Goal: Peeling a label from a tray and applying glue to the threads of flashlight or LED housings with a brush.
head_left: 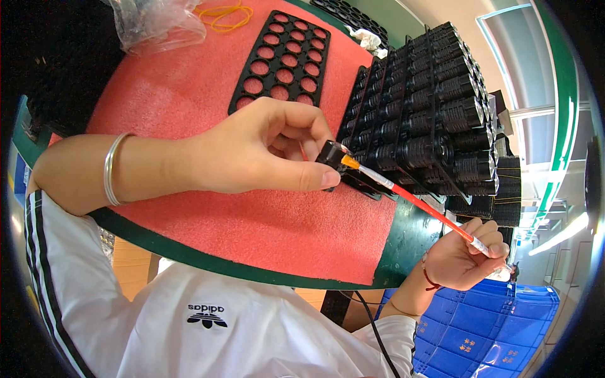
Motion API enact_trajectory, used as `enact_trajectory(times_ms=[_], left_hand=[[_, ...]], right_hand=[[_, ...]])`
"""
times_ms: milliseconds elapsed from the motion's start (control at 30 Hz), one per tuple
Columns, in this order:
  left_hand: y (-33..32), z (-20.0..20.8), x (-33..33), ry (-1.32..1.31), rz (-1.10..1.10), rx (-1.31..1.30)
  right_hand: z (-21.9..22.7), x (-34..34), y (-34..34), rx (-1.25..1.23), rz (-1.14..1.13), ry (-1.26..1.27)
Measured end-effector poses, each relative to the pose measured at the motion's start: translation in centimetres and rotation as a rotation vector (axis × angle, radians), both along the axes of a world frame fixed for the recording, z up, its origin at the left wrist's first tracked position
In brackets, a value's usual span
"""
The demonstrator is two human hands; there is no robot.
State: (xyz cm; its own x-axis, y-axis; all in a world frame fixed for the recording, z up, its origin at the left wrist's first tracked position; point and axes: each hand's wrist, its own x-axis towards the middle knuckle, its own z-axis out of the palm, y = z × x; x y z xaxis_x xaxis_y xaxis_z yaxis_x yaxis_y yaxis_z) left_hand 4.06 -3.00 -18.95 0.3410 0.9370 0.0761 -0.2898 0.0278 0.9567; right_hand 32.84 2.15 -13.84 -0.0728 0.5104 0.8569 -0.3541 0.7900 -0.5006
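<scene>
My left hand point(265, 151) pinches a small black cylindrical part point(326, 154) between thumb and fingers, above the pink foam mat point(208, 208). A paintbrush point(435, 212) with a red handle and tan bristles lies slantwise across to my right hand point(469, 255). My right fingers are closed around the far end of its handle. The bristle tip is at the upper end of the black part and seems to touch it. A second thin red piece shows behind my left fingers, mostly hidden.
A black tray with round holes point(283, 60) lies on the mat. Stacked racks of black ribbed cylinders point(428, 107) stand to the right. A clear plastic bag point(157, 25), yellow bands point(224, 16) and crumpled white tissue point(367, 39) lie at the back. Blue crates point(472, 321) are at lower right.
</scene>
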Motion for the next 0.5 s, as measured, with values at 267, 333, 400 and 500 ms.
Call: enact_trajectory(times_ms=[267, 333, 400, 500], left_hand=[[-0.01, 0.07, -0.02, -0.039, -0.030, 0.027], [-0.04, 0.00, -0.06, -0.062, -0.039, 0.027], [-0.08, 0.02, -0.10, -0.058, -0.044, 0.032], [-0.06, 0.12, -0.24, -0.045, -0.062, 0.031]], right_hand=[[-0.02, 0.06, 0.02, -0.015, 0.023, 0.023], [-0.01, 0.02, 0.00, -0.023, 0.023, 0.034], [0.02, -0.11, -0.06, -0.031, 0.027, 0.049], [-0.03, -0.24, -0.05, -0.038, 0.020, 0.069]])
